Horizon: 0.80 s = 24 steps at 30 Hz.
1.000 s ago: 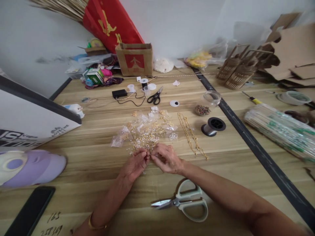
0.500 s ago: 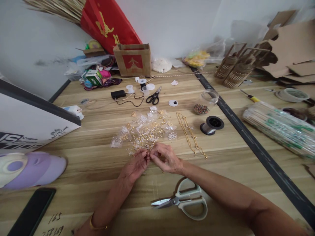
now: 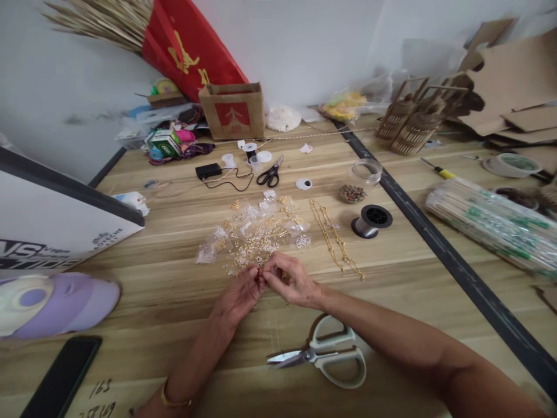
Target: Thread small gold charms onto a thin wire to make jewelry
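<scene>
My left hand and my right hand meet fingertip to fingertip at the near edge of a pile of small gold and silver beads and findings. Both are pinched closed around something too small to name; thin clear strands run down the wood below them. White-handled scissors lie partly open, just below my right hand. A gold beaded chain is stretched out to the right, beside a spool of wire.
A glass jar of mixed beads, black scissors and a black adapter stand farther back. On the left are a white box, a purple bottle and a phone. Wrapped sticks lie right.
The hands keep the same pinch over the same spot, with hardly any shift of the fingers. The whole view has tilted slightly.
</scene>
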Motion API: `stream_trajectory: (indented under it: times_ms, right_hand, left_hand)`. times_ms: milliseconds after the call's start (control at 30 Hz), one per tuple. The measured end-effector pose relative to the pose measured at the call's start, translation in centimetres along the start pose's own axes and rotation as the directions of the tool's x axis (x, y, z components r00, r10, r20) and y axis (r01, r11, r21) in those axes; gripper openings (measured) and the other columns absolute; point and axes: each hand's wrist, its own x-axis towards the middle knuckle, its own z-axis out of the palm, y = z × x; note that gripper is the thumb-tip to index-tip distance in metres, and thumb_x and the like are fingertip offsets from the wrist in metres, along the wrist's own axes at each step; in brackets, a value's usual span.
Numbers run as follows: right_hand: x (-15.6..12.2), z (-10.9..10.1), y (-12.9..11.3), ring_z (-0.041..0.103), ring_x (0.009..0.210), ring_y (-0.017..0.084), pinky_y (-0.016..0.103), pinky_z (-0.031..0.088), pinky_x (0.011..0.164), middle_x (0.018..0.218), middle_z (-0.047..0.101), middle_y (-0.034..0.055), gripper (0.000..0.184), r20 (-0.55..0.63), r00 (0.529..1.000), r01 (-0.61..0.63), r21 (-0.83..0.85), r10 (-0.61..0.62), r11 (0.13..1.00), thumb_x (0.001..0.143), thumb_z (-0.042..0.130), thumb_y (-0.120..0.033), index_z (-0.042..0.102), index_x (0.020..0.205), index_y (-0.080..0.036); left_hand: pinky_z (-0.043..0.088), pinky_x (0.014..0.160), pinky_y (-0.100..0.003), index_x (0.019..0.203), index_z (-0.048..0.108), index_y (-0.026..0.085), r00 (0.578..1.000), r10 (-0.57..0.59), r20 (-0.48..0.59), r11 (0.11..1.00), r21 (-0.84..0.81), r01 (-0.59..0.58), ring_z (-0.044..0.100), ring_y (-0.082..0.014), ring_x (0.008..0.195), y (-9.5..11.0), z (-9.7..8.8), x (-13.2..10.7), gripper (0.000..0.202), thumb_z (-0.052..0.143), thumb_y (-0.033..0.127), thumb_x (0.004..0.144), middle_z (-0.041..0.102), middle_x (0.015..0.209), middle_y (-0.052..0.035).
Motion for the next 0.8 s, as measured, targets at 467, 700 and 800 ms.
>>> stream_trajectory:
  times_ms: [467, 700, 800]
  right_hand:
    - [-0.07, 0.05, 0.09, 0.048, 0.059, 0.011, 0.023, 0.04, 0.054, 0.069, 0.053, 0.0011, 0.01, 0.006, 1.0, -0.021, 0.013, 0.021, 1.0, 0.087, 0.049, -0.02, 0.054, 0.079, -0.017]
    - [-0.03, 0.07, 0.01, 0.047, 0.059, 0.011, 0.023, 0.04, 0.054, 0.068, 0.053, 0.001, 0.01, 0.0, 1.0, -0.029, 0.009, 0.029, 1.0, 0.086, 0.049, -0.02, 0.054, 0.078, -0.016]
    - [-0.01, 0.03, -0.12, 0.047, 0.058, 0.011, 0.023, 0.039, 0.054, 0.068, 0.053, 0.0011, 0.01, 0.002, 0.999, -0.034, 0.014, 0.034, 0.999, 0.086, 0.049, -0.02, 0.054, 0.078, -0.016]
  left_hand:
    - [0.052, 0.063, -0.017, 0.073, 0.066, 0.014, 1.0, 0.01, 0.021, 1.0, 0.024, -0.011, 0.062, -0.0097, 0.067, -0.09, -0.38, 0.26, 0.013, 0.076, 0.011, 0.064, 0.068, 0.073, 0.0002]
    - [0.055, 0.06, -0.017, 0.073, 0.066, 0.01, 0.999, 0.019, 0.036, 0.999, -0.033, -0.017, 0.063, -0.0097, 0.065, -0.17, -0.06, 0.25, 0.015, 0.076, 0.007, 0.062, 0.067, 0.071, -0.0016]
    - [0.056, 0.061, -0.018, 0.073, 0.065, 0.009, 0.999, 0.015, 0.03, 1.0, -0.025, -0.014, 0.064, -0.0102, 0.065, -0.14, 0.12, 0.16, 0.01, 0.071, 0.004, 0.067, 0.068, 0.071, -0.0024]
